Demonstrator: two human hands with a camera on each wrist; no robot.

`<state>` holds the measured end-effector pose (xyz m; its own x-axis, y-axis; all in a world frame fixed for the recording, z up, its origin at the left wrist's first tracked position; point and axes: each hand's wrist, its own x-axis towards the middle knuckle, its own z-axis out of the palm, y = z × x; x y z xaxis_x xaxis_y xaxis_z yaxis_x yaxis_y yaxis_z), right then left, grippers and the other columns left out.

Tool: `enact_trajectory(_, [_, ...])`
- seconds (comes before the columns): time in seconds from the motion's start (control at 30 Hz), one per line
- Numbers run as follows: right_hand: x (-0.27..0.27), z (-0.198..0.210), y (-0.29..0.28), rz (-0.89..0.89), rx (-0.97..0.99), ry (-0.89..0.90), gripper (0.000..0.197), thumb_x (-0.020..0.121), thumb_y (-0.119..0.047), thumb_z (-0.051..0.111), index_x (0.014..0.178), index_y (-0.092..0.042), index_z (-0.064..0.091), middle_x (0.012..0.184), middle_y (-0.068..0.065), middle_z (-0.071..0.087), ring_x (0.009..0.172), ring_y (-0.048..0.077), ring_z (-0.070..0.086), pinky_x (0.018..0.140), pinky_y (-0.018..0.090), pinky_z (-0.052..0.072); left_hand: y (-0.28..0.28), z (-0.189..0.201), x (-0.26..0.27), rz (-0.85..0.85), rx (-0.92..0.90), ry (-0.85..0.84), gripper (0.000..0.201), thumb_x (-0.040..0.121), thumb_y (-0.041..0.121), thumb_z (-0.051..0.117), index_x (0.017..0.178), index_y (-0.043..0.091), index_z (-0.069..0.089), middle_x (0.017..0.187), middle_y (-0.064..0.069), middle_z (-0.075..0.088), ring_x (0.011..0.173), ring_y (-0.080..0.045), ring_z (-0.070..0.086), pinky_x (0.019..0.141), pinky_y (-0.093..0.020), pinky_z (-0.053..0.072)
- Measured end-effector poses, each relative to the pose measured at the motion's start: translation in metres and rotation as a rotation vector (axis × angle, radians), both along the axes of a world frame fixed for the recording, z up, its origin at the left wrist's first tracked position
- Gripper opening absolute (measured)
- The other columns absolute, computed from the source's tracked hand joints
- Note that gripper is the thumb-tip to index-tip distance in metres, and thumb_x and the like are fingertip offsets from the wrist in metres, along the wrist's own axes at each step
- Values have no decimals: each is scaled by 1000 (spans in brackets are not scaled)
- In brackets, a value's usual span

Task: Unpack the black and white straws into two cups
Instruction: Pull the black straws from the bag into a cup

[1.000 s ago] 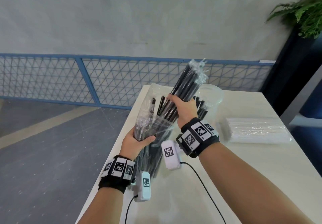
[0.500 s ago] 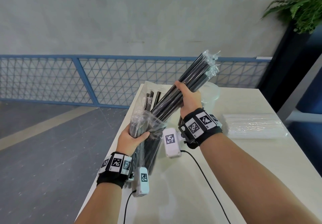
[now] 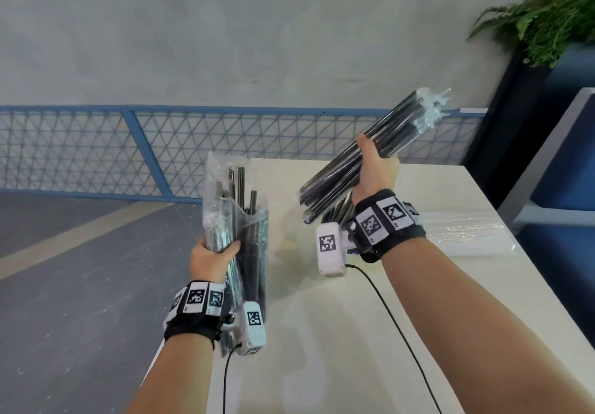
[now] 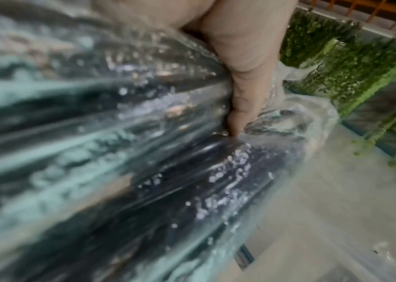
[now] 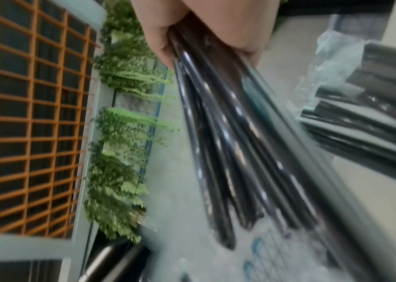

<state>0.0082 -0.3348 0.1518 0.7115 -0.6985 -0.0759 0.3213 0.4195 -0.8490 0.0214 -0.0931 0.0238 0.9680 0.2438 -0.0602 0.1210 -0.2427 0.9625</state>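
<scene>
My left hand grips a clear plastic bag upright over the table's left edge, with several black straws still standing in it. My right hand holds a bundle of black straws slanting up to the right, fully clear of the bag. More black straws show behind my right wrist; no cup can be made out there. A wrapped pack of white straws lies on the table at the right. In the left wrist view my thumb presses the bag. In the right wrist view, fingers wrap the straws.
The white table runs from my arms to the far edge, and its left edge drops to the grey floor. A blue mesh fence stands behind. A dark planter with a fern stands at the right.
My right hand has pulled the straw bundle out of the bag and carried it up and to the right. The left hand has drawn the bag left, away from it.
</scene>
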Motion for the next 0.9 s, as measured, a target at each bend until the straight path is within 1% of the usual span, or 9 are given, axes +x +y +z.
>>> enact_trajectory(0.13, [2,-15,8,-50,-251,26,14,82,-13,67,88,-18,55,81,-2,62,74,13,60,74,30,53,-8,10,-6,-98,-56,-80,28,72,12,75,94,10,58,86,-7,63,81,-22,59,77,-29,43])
enact_trajectory(0.2, [6,-26,11,-45,-313,70,15,81,-18,68,90,-17,57,85,0,65,80,16,62,80,33,54,-12,10,-10,-153,-68,-105,29,72,10,76,95,11,57,81,-1,63,80,-21,59,78,-28,43])
enact_trajectory(0.3, [8,-45,16,11,-467,154,37,77,-26,71,108,-10,58,99,6,68,91,21,65,86,39,54,-16,5,-12,-192,-84,-106,28,70,11,77,91,17,59,83,3,64,84,-21,61,83,-30,46])
enact_trajectory(0.4, [5,-62,21,73,-636,196,41,74,-23,74,109,-13,54,94,-1,63,90,21,62,88,43,52,-19,3,-14,-218,-98,-110,28,69,11,78,84,25,59,85,3,66,88,-22,62,86,-32,47])
enact_trajectory(0.57, [5,-72,21,79,-622,108,60,69,-19,77,117,-24,42,105,2,64,96,19,62,93,40,50,-25,6,-16,-243,-107,-128,30,70,9,76,87,23,57,85,7,64,85,-16,61,84,-29,44])
enact_trajectory(0.67, [3,-69,17,29,-639,-20,63,71,-16,74,118,-36,36,102,-7,61,95,19,63,89,33,49,-25,4,-15,-259,-128,-119,30,70,8,76,89,24,58,88,5,66,88,-18,63,87,-32,47])
enact_trajectory(0.77, [3,-68,12,4,-792,-4,48,82,-12,63,117,-38,43,100,-8,60,89,19,62,93,29,46,-26,3,-15,-262,-147,-113,31,71,8,76,93,20,59,88,5,66,86,-15,63,87,-31,46])
enact_trajectory(0.83, [4,-73,9,33,-1007,166,26,88,-14,54,107,-32,58,101,-8,63,81,16,60,110,41,29,-27,2,-16,-263,-155,-111,32,71,9,76,97,17,59,88,4,66,87,-17,63,87,-30,46])
enact_trajectory(0.9, [4,-83,7,83,-1229,371,20,89,-20,53,100,-31,65,120,-9,59,103,14,57,116,43,5,-28,2,-15,-266,-166,-108,32,71,9,76,96,17,59,89,2,66,89,-19,63,88,-31,46])
